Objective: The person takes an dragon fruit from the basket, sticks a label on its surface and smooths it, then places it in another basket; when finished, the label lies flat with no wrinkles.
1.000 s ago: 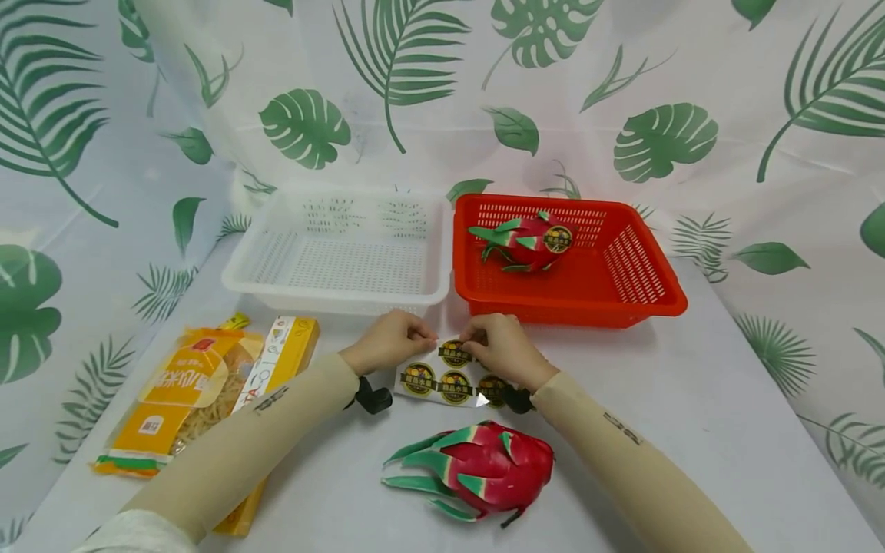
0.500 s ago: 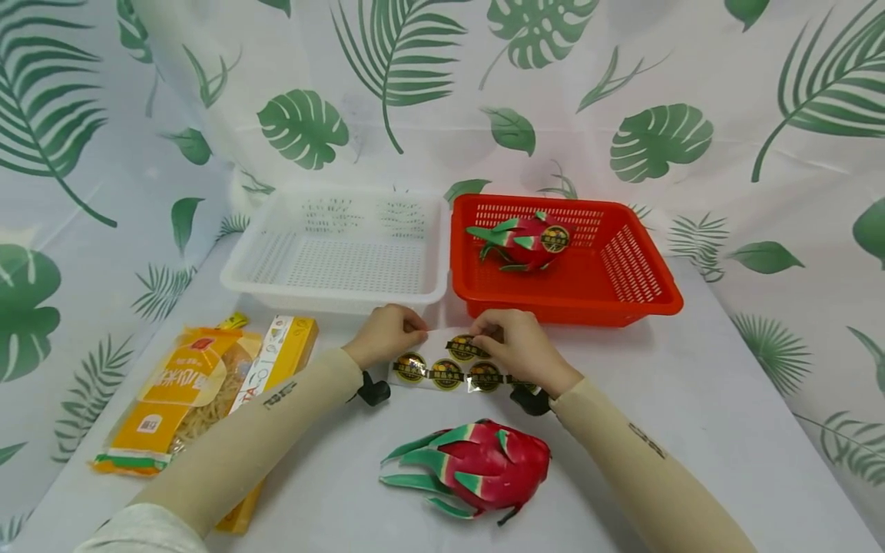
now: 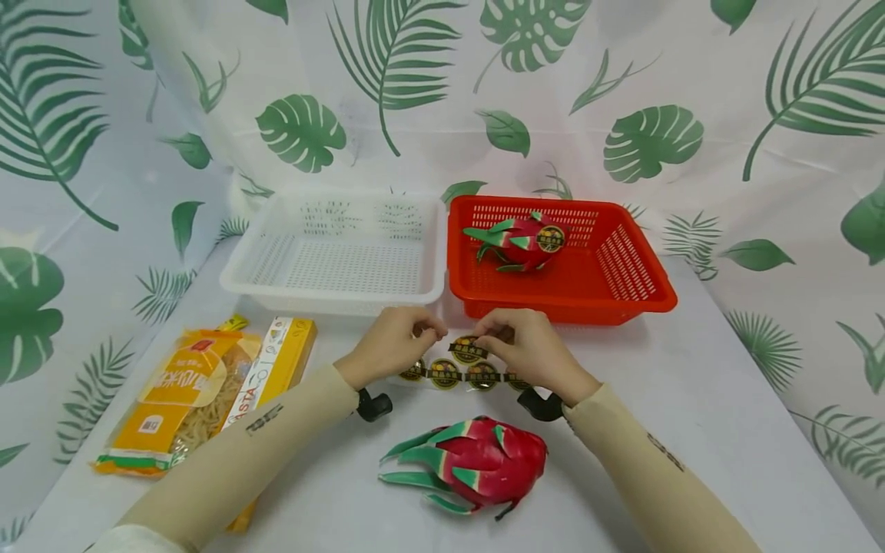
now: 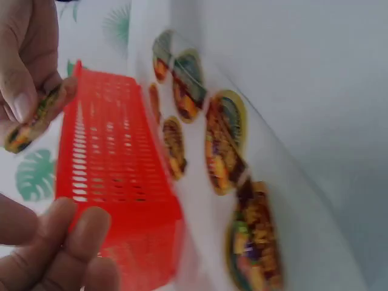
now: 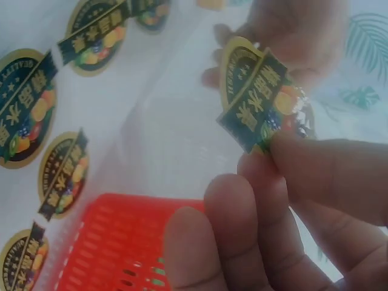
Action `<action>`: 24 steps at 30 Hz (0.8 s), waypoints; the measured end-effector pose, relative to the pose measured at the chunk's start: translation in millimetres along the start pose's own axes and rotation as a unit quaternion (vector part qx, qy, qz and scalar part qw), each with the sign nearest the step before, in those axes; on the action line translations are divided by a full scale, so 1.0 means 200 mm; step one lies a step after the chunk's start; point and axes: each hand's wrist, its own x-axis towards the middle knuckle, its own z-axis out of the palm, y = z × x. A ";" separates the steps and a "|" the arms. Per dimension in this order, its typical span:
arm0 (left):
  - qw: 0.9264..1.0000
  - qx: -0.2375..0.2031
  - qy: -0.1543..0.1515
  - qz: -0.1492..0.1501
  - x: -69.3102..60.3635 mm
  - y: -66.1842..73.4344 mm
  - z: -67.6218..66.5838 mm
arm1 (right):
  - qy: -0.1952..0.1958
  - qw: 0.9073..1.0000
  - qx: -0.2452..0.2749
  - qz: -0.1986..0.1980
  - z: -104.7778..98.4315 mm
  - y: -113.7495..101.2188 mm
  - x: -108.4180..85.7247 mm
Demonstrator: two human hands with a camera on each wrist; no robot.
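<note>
A round black-and-gold sticker is pinched between thumb and index finger of my right hand, above the sticker sheet. My left hand hovers at the sheet's left side, its fingers loosely bent with nothing visible between them. On the white sheet, several more round stickers lie in rows, partly hidden by my hands in the head view. Nearer me rests a red dragon fruit with green scales, its visible side unlabelled.
A red basket at the back holds another dragon fruit bearing a round sticker. Beside it stands a white basket. At left lie a yellow food bag and a long yellow-and-white box, partly under my left sleeve.
My right hand has moved rightward from the sheet's middle, pinching the sticker. My left hand first drew left, then came slightly back right, its fingers now over the sheet's left part.
</note>
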 end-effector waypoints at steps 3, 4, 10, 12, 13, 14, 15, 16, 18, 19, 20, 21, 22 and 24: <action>0.999 -0.027 -0.006 0.023 -0.02 0.05 -0.02 | -0.009 1.000 0.004 0.001 -0.02 -0.02 -0.02; 0.999 -0.027 -0.008 0.032 -0.03 0.07 -0.02 | -0.012 1.000 0.008 0.001 -0.03 -0.02 -0.03; 0.996 -0.020 -0.029 0.076 -0.07 0.17 -0.03 | -0.024 0.999 0.025 0.001 -0.08 -0.06 -0.10; 0.996 -0.021 -0.032 0.082 -0.08 0.20 -0.03 | -0.024 0.999 0.027 0.004 -0.09 -0.07 -0.12; 0.996 -0.025 -0.033 0.082 -0.09 0.21 -0.03 | -0.022 0.999 0.028 0.006 -0.10 -0.07 -0.14; 0.996 -0.029 -0.036 0.081 -0.09 0.23 -0.03 | -0.022 0.999 0.031 0.009 -0.10 -0.07 -0.15; 0.995 -0.036 -0.039 0.079 -0.10 0.24 -0.03 | -0.020 0.999 0.032 0.013 -0.10 -0.07 -0.17; 0.995 -0.045 -0.042 0.075 -0.11 0.25 -0.03 | -0.022 0.999 0.039 0.018 -0.10 -0.07 -0.18; 0.994 -0.068 -0.047 0.067 -0.13 0.27 -0.03 | -0.023 0.998 0.048 0.024 -0.11 -0.07 -0.21; 0.994 -0.079 -0.049 0.064 -0.14 0.28 -0.03 | -0.023 0.998 0.051 0.027 -0.11 -0.07 -0.23; 0.993 -0.089 -0.050 0.063 -0.15 0.29 -0.03 | -0.021 0.998 0.053 0.027 -0.11 -0.07 -0.25; 0.992 -0.098 -0.050 0.062 -0.16 0.30 -0.02 | -0.019 0.998 0.053 0.025 -0.11 -0.07 -0.27; 0.991 -0.106 -0.051 0.060 -0.17 0.31 -0.02 | -0.017 0.998 0.052 0.022 -0.11 -0.08 -0.29; 0.990 -0.117 -0.058 0.057 -0.19 0.34 -0.02 | -0.008 0.999 0.045 0.013 -0.12 -0.09 -0.34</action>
